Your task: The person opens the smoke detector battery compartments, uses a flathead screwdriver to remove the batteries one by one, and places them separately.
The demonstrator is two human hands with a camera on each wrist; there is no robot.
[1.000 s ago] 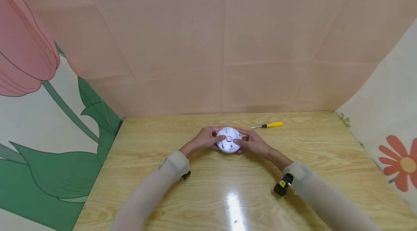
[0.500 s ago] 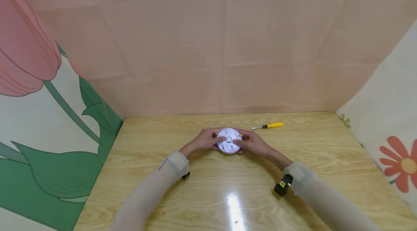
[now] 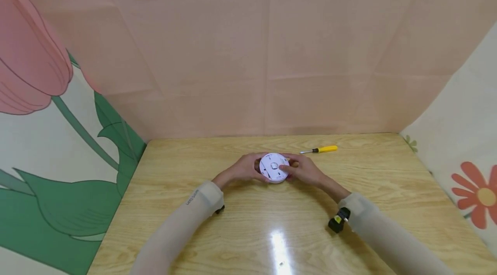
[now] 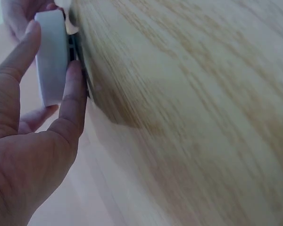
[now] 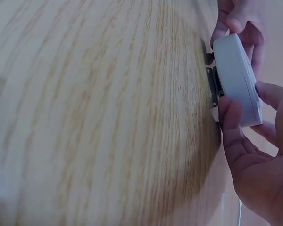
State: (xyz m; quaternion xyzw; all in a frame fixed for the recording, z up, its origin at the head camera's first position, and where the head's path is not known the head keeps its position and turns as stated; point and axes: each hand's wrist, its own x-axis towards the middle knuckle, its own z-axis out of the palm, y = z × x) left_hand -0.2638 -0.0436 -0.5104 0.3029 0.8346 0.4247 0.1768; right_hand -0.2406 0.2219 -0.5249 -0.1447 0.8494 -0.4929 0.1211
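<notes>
A round white device, shaped like a smoke detector, is held between both hands over the table. Its printed face with a small central ring is turned up in the head view. My left hand grips the left side, thumb at the near rim and fingers toward the far rim. From the other side my right hand holds it, thumb pressed on the face near the ring. Both wrist views show the thick white side wall and dark fittings underneath, close over the wood.
A screwdriver with a yellow handle lies behind the right hand on the wooden table. A pinkish cloth backdrop rises at the table's back edge, with flower-printed sheets at both sides.
My left thumb has shifted off the device's face to its near rim. The device has moved very slightly right and toward me. The right thumb remains on the face.
</notes>
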